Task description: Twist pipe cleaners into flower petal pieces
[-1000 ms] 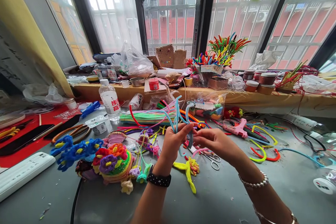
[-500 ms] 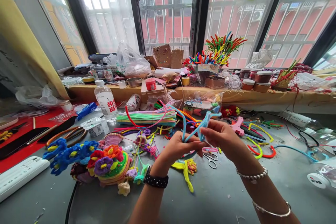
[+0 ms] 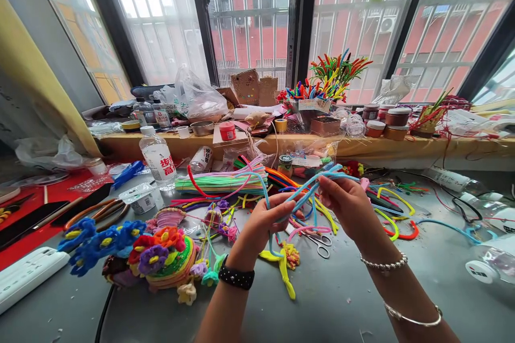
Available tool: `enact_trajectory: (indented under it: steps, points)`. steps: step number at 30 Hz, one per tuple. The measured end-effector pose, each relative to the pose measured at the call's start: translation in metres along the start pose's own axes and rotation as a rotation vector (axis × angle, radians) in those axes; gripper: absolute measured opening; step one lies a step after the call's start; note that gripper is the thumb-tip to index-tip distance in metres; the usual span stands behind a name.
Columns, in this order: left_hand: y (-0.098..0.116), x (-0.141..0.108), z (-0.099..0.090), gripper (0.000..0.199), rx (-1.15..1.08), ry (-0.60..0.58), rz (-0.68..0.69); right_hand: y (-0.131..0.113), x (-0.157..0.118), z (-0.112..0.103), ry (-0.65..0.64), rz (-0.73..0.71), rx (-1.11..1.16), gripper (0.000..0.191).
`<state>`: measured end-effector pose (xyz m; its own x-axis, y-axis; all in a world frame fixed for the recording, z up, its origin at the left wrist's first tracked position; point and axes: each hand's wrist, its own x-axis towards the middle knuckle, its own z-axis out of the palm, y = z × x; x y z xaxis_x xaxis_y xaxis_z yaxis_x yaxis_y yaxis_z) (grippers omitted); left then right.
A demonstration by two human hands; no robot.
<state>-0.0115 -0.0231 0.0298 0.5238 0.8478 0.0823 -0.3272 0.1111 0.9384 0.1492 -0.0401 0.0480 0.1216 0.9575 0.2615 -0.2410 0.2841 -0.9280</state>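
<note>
Wearing a black dotted wristband (image 3: 236, 277), the left hand (image 3: 265, 220) is on the 8 o'clock side of some long, light-blue, fuzzy craft sticks (image 3: 308, 186). The right hand (image 3: 345, 201), with a silver beaded bracelet (image 3: 384, 266) on its wrist, is on their 3 o'clock side. Both hands have thumb and fingers squeezed together on the blue sticks, which stretch between them, up over the smooth grey table (image 3: 322, 311).

Make those sticks the middle of a clock. Between 6 and 7, a bright yellow, bent, fuzzy piece (image 3: 286, 276) lies on the table. Silver metal scissors (image 3: 323, 250) lie between 5 and 6. At 8 there is a bunch of red, orange and purple fuzzy flowers (image 3: 167, 249). A bit farther, between 9 and 10, are a big pile of pale green and pink fuzzy sticks (image 3: 217, 183) and a clear plastic bottle with a white cap (image 3: 156, 158).

On the yellow-brown window ledge (image 3: 193, 146), a small red tub (image 3: 227, 131) sits at 10. Way back at 12 is the tall, dark-framed window (image 3: 301, 21).
</note>
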Motion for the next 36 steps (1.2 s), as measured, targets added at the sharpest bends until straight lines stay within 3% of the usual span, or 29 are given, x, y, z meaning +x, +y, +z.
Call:
enact_trajectory:
  steps: [6, 12, 21, 26, 30, 36]
  points:
    - [-0.002, 0.004, -0.004, 0.030, -0.282, 0.077, 0.133, -0.004, 0.001, -0.002, 0.103, -0.012, 0.104, 0.021]
    - [0.000, 0.006, -0.004, 0.019, -0.312, 0.176, 0.216, -0.004, 0.003, -0.004, 0.174, -0.052, 0.111, 0.018]
    - [0.007, 0.004, -0.012, 0.010, -0.710, 0.136, 0.290, -0.008, 0.002, -0.004, 0.406, -0.181, 0.205, 0.016]
    - [0.001, 0.005, 0.002, 0.036, -0.494, 0.129, 0.236, -0.004, -0.004, 0.010, 0.365, -0.119, 0.346, 0.015]
    - [-0.007, 0.006, 0.018, 0.031, -0.274, 0.263, 0.239, 0.004, -0.010, 0.025, 0.286, -0.020, 0.421, 0.014]
    - [-0.009, 0.006, 0.018, 0.019, -0.407, 0.310, 0.279, 0.018, -0.017, 0.044, 0.133, 0.082, 0.425, 0.014]
